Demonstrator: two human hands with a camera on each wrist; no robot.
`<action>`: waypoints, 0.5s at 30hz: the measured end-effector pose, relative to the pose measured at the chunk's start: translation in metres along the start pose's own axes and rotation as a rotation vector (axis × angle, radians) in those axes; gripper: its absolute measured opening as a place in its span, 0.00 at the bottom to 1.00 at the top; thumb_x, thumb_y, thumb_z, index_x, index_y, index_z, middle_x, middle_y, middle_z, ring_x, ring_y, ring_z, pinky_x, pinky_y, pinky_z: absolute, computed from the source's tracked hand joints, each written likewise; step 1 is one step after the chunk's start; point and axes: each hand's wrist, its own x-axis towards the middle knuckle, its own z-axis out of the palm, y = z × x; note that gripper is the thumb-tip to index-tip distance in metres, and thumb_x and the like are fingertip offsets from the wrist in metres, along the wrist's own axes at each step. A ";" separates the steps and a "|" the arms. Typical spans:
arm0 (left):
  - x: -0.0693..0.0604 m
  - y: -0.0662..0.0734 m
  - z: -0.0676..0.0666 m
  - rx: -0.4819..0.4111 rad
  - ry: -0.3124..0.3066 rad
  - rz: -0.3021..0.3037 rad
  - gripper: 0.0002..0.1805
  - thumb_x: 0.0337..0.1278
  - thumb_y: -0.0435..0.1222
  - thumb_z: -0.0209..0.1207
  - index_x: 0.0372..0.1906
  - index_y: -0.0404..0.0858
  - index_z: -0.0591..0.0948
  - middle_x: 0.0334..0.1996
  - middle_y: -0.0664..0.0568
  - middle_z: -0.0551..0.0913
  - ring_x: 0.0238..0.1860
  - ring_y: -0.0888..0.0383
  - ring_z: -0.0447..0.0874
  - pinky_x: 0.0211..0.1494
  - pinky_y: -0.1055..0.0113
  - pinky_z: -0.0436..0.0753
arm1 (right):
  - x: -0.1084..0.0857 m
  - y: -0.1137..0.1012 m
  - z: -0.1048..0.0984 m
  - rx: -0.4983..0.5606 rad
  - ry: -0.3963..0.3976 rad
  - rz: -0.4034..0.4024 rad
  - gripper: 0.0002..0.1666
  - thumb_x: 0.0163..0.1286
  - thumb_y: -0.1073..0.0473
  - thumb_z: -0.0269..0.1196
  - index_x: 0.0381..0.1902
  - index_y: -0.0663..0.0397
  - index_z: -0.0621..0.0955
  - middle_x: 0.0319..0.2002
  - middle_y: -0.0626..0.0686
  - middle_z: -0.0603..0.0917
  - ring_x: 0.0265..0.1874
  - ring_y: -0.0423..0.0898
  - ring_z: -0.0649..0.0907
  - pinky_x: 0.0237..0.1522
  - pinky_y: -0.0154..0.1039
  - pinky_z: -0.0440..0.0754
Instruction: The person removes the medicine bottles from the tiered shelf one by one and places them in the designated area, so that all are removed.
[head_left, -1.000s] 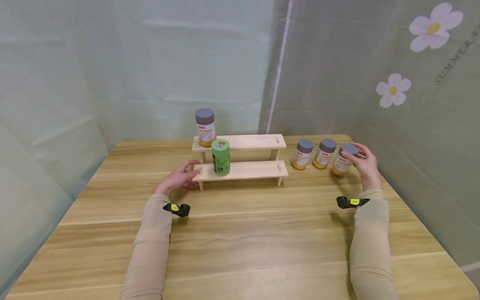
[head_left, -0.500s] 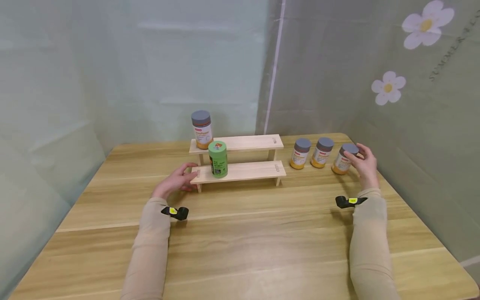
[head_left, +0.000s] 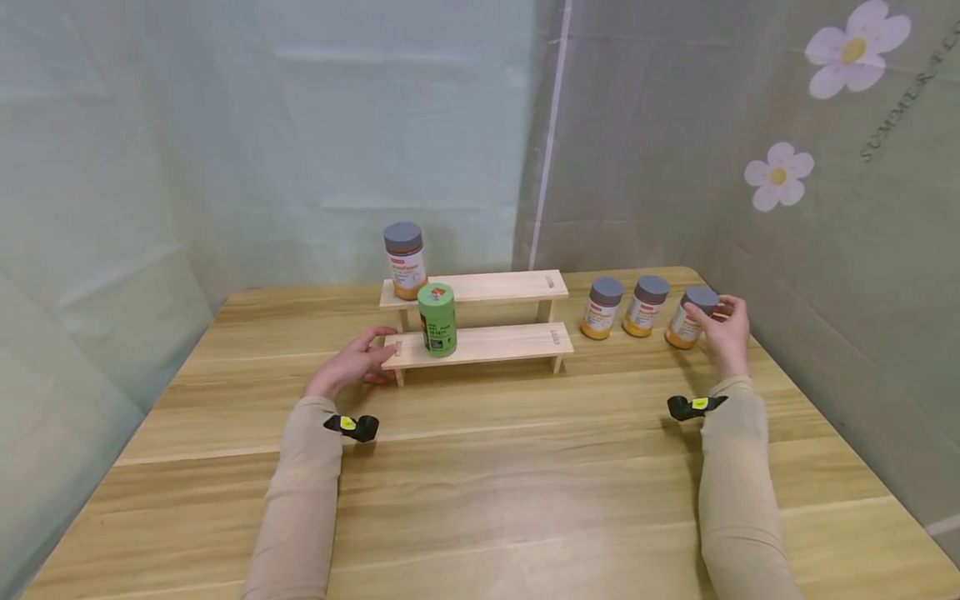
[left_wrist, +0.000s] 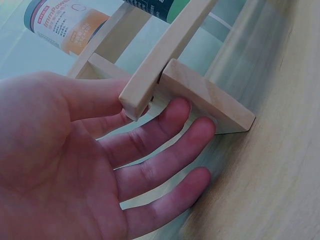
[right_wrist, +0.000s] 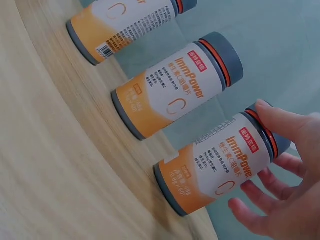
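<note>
At the left end of a two-step wooden display rack (head_left: 510,340), my left hand (head_left: 351,365) holds the lower board. Its thumb lies on the board's end and the other fingers (left_wrist: 160,170) curve below, near the leg. My right hand (head_left: 729,335) holds the rightmost vitamin bottle (right_wrist: 215,162) around its grey lid, thumb at the near side and fingers behind. This bottle stands on the table, white and orange with "ImmPower" lettering. Two matching bottles, a middle one (head_left: 645,308) and a left one (head_left: 602,310), stand to its left.
On the rack's upper board, at the left, stands another matching bottle (head_left: 406,262). A green canister (head_left: 438,321) stands on the lower board in front of it. Wood-grain table (head_left: 525,467) extends toward me. Pale curtains (head_left: 405,125) hang behind and at both sides.
The head view has shifted slightly. My right hand has shifted a little at the lid of the rightmost vitamin bottle. My left hand stays on the rack's end.
</note>
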 end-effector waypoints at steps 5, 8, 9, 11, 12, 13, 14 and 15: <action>0.000 -0.001 0.001 0.002 -0.002 -0.001 0.31 0.75 0.44 0.44 0.74 0.37 0.51 0.62 0.25 0.68 0.45 0.54 0.85 0.51 0.60 0.81 | 0.001 0.002 0.001 0.026 -0.009 -0.003 0.43 0.67 0.46 0.62 0.73 0.50 0.58 0.64 0.53 0.68 0.56 0.43 0.71 0.62 0.37 0.70; 0.000 0.000 0.001 0.006 -0.004 -0.001 0.31 0.75 0.44 0.44 0.74 0.36 0.51 0.62 0.25 0.68 0.45 0.54 0.85 0.51 0.60 0.81 | 0.003 0.003 0.003 0.064 -0.024 -0.013 0.42 0.68 0.49 0.61 0.74 0.50 0.57 0.71 0.58 0.64 0.64 0.49 0.69 0.68 0.41 0.68; 0.000 0.000 0.001 0.006 -0.002 -0.003 0.31 0.75 0.43 0.44 0.74 0.37 0.51 0.62 0.25 0.69 0.45 0.54 0.85 0.50 0.60 0.81 | 0.003 0.003 0.004 0.074 -0.026 -0.016 0.41 0.69 0.50 0.60 0.74 0.50 0.57 0.72 0.59 0.63 0.65 0.50 0.68 0.68 0.41 0.68; 0.000 -0.001 0.001 0.006 -0.002 -0.004 0.31 0.75 0.43 0.44 0.74 0.37 0.51 0.61 0.25 0.69 0.44 0.54 0.85 0.50 0.61 0.81 | 0.005 0.003 0.006 0.085 -0.033 -0.018 0.39 0.69 0.51 0.60 0.74 0.50 0.58 0.72 0.59 0.64 0.65 0.50 0.69 0.68 0.41 0.68; 0.000 0.000 0.001 0.006 -0.003 -0.003 0.31 0.75 0.43 0.44 0.74 0.37 0.50 0.61 0.25 0.70 0.44 0.55 0.85 0.50 0.61 0.81 | 0.006 0.002 0.007 0.090 -0.034 -0.020 0.39 0.70 0.51 0.59 0.73 0.51 0.59 0.71 0.60 0.64 0.65 0.49 0.69 0.67 0.40 0.69; 0.001 0.000 0.001 0.005 -0.003 -0.002 0.31 0.75 0.43 0.44 0.74 0.37 0.50 0.61 0.25 0.70 0.44 0.55 0.85 0.49 0.61 0.81 | 0.006 0.002 0.008 0.092 -0.033 -0.022 0.38 0.69 0.52 0.60 0.73 0.51 0.59 0.71 0.60 0.64 0.64 0.49 0.69 0.67 0.39 0.69; 0.001 0.000 0.001 0.005 -0.003 -0.002 0.31 0.75 0.43 0.44 0.74 0.37 0.50 0.61 0.25 0.70 0.44 0.55 0.85 0.49 0.61 0.81 | 0.007 0.002 0.008 0.093 -0.032 -0.023 0.38 0.69 0.52 0.60 0.73 0.51 0.60 0.71 0.60 0.65 0.64 0.49 0.70 0.67 0.39 0.69; 0.001 0.000 0.001 0.005 -0.003 -0.001 0.31 0.75 0.43 0.44 0.74 0.37 0.50 0.61 0.25 0.70 0.44 0.55 0.85 0.49 0.62 0.81 | 0.007 0.002 0.009 0.090 -0.030 -0.023 0.38 0.69 0.52 0.60 0.73 0.51 0.60 0.70 0.60 0.65 0.64 0.48 0.70 0.67 0.39 0.69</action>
